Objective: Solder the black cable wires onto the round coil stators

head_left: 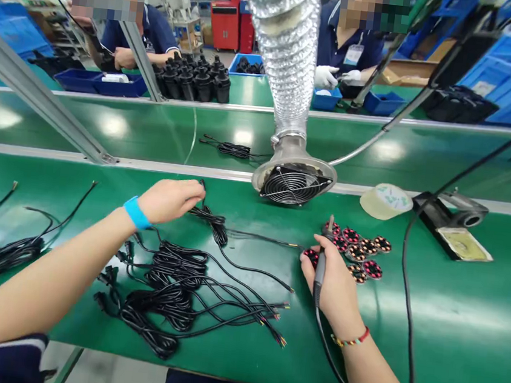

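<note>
My left hand (pixel 170 201), with a blue wristband, is closed on a black cable bundle (pixel 215 224) above the bench. My right hand (pixel 331 278) is wrapped round a grey soldering iron (pixel 320 265), its tip pointing away from me. A small round board with red dots (pixel 310 257) lies at the fingertips of that same hand, and a thin cable end (pixel 293 245) reaches it. Just beyond are several round boards (pixel 357 251) with red and orange parts. Coiled black cables (pixel 174 268) with bare coloured wire ends lie between my arms.
A fan hood (pixel 293 183) on a silver duct hangs over the bench's far edge. A tape roll (pixel 386 201) and an iron stand with sponge (pixel 455 228) are at the right. More cables (pixel 6 257) lie left. Two people work across the green bench (pixel 450 334).
</note>
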Demonstrator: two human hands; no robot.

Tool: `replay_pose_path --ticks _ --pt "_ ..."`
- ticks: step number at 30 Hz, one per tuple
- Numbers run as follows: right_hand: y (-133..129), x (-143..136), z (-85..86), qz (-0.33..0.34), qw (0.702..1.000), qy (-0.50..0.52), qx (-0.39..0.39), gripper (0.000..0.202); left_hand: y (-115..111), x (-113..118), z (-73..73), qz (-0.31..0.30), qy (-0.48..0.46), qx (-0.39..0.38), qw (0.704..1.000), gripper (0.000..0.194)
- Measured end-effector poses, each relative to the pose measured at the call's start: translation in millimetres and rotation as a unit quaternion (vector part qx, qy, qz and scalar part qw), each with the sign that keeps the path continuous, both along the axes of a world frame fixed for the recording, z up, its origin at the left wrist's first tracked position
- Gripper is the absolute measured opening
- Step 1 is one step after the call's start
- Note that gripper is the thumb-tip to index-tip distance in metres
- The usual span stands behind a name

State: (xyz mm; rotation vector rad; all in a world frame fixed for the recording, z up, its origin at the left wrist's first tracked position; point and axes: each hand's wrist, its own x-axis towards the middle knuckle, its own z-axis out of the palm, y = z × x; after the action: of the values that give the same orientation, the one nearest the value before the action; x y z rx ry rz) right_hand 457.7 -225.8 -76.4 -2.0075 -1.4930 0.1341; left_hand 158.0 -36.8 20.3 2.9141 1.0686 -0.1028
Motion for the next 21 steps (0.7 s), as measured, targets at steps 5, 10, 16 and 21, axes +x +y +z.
replay_pose_path --ticks 5,10,16,21 --pt "4 1 -0.2 -0.024 1.0 0.015 -0.013 0.045 3 15 -10.9 -0.055 0.048 -0.086 0.994 0.034" --pt "8 3 -1.7 -0.019 1.0 0.013 -0.01 0.043 -9 -6 -31.9 -0.077 0.073 -0.011 0.994 0.035" --pt "9 6 -7.4 -0.018 1.0 -0.024 0.0 0.041 -8 5 -40.9 -0.177 0.083 0.044 0.98 0.028" --pt "8 7 -8.2 0.002 0.998 -0.054 0.021 0.04 -14 7 -29.1 -0.175 0.118 -0.018 0.977 0.017"
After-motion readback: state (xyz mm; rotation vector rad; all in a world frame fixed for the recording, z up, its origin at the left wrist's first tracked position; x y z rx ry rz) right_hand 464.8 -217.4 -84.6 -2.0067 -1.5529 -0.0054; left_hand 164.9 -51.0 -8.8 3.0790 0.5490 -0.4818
